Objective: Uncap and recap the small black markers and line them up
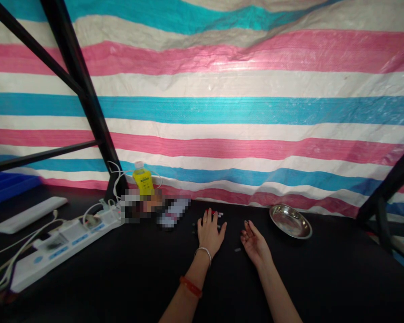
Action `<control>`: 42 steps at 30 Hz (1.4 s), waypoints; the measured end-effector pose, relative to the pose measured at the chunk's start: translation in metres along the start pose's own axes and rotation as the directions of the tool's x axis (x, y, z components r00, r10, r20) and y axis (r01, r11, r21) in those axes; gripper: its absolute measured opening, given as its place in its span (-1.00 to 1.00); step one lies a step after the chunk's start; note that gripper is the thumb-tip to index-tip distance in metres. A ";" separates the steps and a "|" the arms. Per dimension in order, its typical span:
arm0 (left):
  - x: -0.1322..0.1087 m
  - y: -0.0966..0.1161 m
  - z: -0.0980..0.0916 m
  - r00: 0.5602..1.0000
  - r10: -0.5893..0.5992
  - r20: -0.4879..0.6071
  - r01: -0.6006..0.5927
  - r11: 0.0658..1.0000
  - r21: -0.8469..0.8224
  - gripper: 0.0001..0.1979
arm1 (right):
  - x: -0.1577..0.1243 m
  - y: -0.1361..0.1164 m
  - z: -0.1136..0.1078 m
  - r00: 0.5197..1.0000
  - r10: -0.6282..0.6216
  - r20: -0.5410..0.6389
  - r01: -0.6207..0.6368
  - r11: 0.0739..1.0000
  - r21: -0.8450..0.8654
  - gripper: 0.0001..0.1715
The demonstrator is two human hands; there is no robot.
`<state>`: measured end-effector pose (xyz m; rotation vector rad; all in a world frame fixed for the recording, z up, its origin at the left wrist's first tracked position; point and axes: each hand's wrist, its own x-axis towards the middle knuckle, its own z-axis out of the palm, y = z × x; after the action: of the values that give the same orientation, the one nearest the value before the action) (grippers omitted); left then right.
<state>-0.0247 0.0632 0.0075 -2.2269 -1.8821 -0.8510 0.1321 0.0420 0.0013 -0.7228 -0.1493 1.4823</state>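
My left hand (210, 234) lies palm down on the black table, fingers stretched and apart. Small red-and-white pieces (216, 214) show at its fingertips, partly covered by the hand. A pale bracelet and an orange-red bangle (191, 287) are on that wrist and forearm. To the right, my right hand (255, 244) is turned with its palm showing and its fingers curled in; whatever sits at the fingertips is too small to name. Between the hands lies a small greyish clear piece (237, 250). A round shiny metal dish (291, 221) stands right of my right hand.
A white power strip (70, 242) with plugs and cables runs along the left. Behind it stand a yellow bottle (143, 180) and blurred-out items (173, 213). A long white bar (30, 215), a blue tray (11, 186) and black frame legs flank the table. Striped sheeting hangs behind.
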 end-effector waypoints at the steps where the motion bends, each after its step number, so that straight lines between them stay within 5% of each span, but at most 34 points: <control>1: 0.000 -0.001 0.001 1.000 0.005 0.007 -0.005 1.000 -0.004 -0.54 | 0.001 0.000 -0.001 1.000 -0.007 0.002 0.007 1.000 -0.010 -0.77; 9: -0.002 0.005 -0.006 1.000 -0.008 -0.014 0.008 1.000 0.000 -0.59 | 0.001 0.000 -0.001 1.000 0.004 0.002 -0.004 1.000 -0.018 -0.78; 16: -0.001 0.004 -0.006 0.988 -0.140 -0.072 0.145 0.986 0.085 -0.54 | -0.003 -0.001 0.003 0.999 0.023 -0.023 -0.022 1.000 0.002 -0.79; 29: 0.001 0.003 -0.005 0.991 -0.122 -0.052 0.120 0.992 -0.038 -0.69 | 0.000 0.000 0.000 1.000 0.013 -0.008 -0.013 1.000 0.006 -0.75; 36: 0.000 0.011 -0.012 0.982 -0.053 -0.179 -0.003 0.953 -0.303 -0.60 | 0.000 0.001 -0.001 0.999 -0.030 -0.016 0.029 0.998 -0.054 -0.79; 42: -0.004 0.018 -0.014 0.980 0.126 -0.155 -0.184 0.869 -0.459 -0.63 | -0.003 0.001 0.003 0.998 -0.062 0.004 0.062 0.993 -0.104 -0.75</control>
<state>-0.0127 0.0492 0.0223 -2.4705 -1.5352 -1.5108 0.1293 0.0401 0.0036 -0.7949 -0.2491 1.4239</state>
